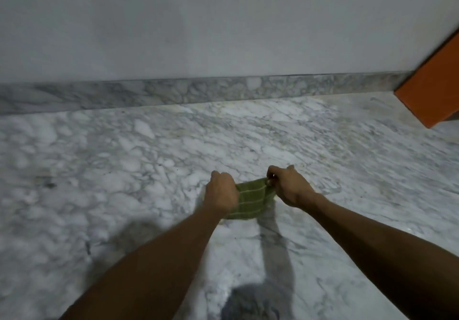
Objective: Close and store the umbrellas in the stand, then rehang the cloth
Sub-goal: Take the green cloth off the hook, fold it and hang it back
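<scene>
Green cloth (250, 201), crossed by thin pale lines in a grid, is held up over the floor by 2 bare hands, low in the centre of the head view. No brand, label or writing can be made out on it or anywhere else; the picture is blurred.

Left hand (221, 193) is closed in a fist round the cloth's left top corner, knuckles up, fingers fully curled. Right hand (289, 185) is curled round the right top corner, which is pinched between thumb & fingertips at the near side of the fist. Top edge of the cloth is stretched short & taut between the 2 fists, which are near each other, w/ only a narrow strip of fabric showing between them. The rest hangs down in a bunch below the left wrist; its lower edge is partly hidden by that forearm. Whether the bottom edge touches the floor cannot be told.

White-grey marble floor (124, 170) is spread wide on all sides of the hands. A marble skirting strip (173, 91) is run along the foot of a plain pale wall (198, 21), well beyond the cloth. An orange-brown panel (432, 91), edge slanted, is seen at the right border, well apart from the hands. A dark shadow is cast on the floor below the arms.
</scene>
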